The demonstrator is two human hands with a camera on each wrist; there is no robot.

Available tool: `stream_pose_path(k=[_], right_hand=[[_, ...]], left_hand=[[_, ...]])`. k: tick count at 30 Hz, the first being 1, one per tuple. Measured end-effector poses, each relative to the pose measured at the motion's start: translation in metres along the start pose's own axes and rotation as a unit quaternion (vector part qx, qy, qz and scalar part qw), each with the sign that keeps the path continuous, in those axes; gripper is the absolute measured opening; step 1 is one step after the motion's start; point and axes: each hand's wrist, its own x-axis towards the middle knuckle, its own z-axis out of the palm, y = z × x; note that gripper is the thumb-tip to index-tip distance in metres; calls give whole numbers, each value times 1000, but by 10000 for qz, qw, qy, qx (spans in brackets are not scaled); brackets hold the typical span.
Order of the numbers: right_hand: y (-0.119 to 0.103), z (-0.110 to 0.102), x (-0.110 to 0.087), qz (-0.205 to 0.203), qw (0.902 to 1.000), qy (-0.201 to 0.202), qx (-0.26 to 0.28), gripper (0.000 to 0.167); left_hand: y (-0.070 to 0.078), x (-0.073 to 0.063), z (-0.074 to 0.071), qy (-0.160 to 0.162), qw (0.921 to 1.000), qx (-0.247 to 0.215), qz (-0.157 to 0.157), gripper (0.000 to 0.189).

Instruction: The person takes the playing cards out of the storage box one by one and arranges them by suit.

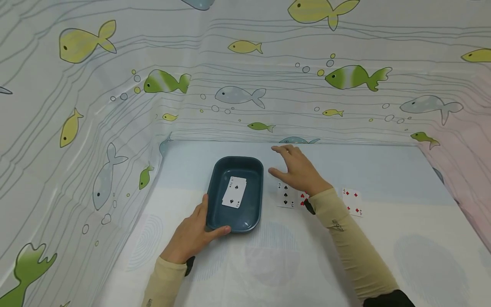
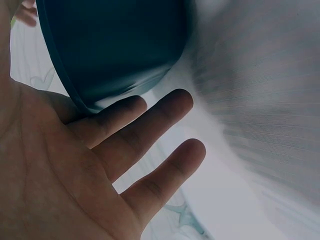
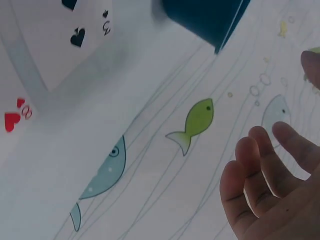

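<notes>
A dark blue rectangular tray [image 1: 255, 192] sits on the table, with a two of spades [image 1: 234, 192] face up inside, overlapping another card. My left hand [image 1: 189, 236] rests at the tray's near left corner, thumb along the near rim and fingers along the left side; in the left wrist view several fingers stretch out straight beside the tray [image 2: 115, 45]. Raised right of the tray, my right hand [image 1: 297, 168] holds nothing, its fingers spread. Below it lie a three of spades [image 1: 285, 197] and an eight of hearts [image 3: 12, 117], partly hidden by my wrist in the head view.
A four of diamonds [image 1: 352, 202] lies to the right of my right forearm. White cloth printed with fish [image 1: 245, 94] rises behind the table and along the left side. Pink cloth [image 1: 475, 136] shows at the right edge.
</notes>
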Motion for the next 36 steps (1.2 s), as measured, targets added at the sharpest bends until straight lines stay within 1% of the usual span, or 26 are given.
stream_pose_path(k=[7, 11, 15, 19, 23, 25, 29, 33, 36], right_hand=[[-20, 23, 11, -204, 9996, -33, 199, 75], [-32, 34, 16, -90, 9991, -126, 389, 83], [-44, 45, 20, 57, 9983, -166, 564, 92], [-52, 58, 24, 13, 9984, -236, 518, 91], [-58, 74, 27, -178, 9986, -502, 42, 83], [-60, 82, 27, -245, 9972, -673, -203, 81], [-63, 96, 27, -363, 9939, -824, -637, 86], [-67, 105, 26, -369, 9902, -906, -995, 89], [-69, 109, 25, -301, 9869, -980, -1245, 89]], left_hand=[[-1, 0, 1, -61, 10000, -12, -73, 124], [-1, -1, 1, -105, 9999, -31, -92, 124], [-1, 0, 0, -85, 9999, 37, -44, 124], [-1, 0, 0, -54, 9999, 112, 15, 123], [-3, 0, 0, -50, 9999, 118, 23, 123], [-3, 0, 0, -61, 9999, 119, 14, 123], [-4, 0, 0, -93, 9999, 110, 20, 124], [-3, 0, 0, -82, 9999, 91, 60, 124], [-3, 0, 0, -64, 9999, 87, 84, 124]])
